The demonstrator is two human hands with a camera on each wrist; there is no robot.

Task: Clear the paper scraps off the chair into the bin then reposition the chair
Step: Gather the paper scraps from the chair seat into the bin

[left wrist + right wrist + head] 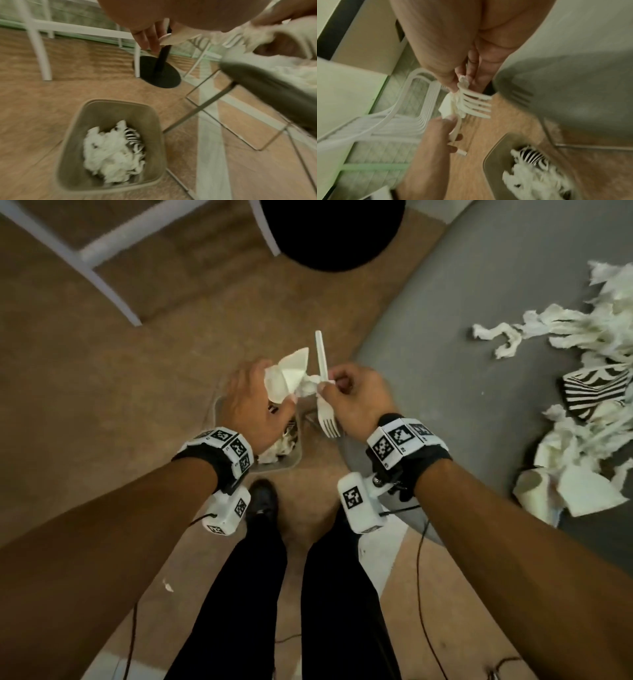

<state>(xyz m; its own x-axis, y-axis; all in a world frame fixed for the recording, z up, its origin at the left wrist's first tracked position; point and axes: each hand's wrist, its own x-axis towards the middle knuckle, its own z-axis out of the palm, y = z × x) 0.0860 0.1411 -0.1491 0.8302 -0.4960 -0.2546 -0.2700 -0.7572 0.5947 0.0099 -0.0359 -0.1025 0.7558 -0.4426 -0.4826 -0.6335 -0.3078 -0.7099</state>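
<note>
Both hands meet over the beige bin [294,455], which holds white and striped scraps [111,152]. My left hand [274,392] grips a white paper scrap [291,371]. My right hand [329,385] pinches a white plastic fork [323,405], tines toward me, where crumpled paper [308,387] clings to it. In the right wrist view the fork [474,106] and the left hand [436,135] show above the bin [493,155]. The grey chair seat [479,337] to the right carries several torn white scraps [582,337] and a striped piece [592,392].
A black round stand base [329,234] and white frame legs [102,251] stand ahead on the wooden floor. Stacked white plastic chairs [402,115] are on the left. A small scrap [168,585] lies on the floor by my legs. The chair's thin metal legs [205,105] pass beside the bin.
</note>
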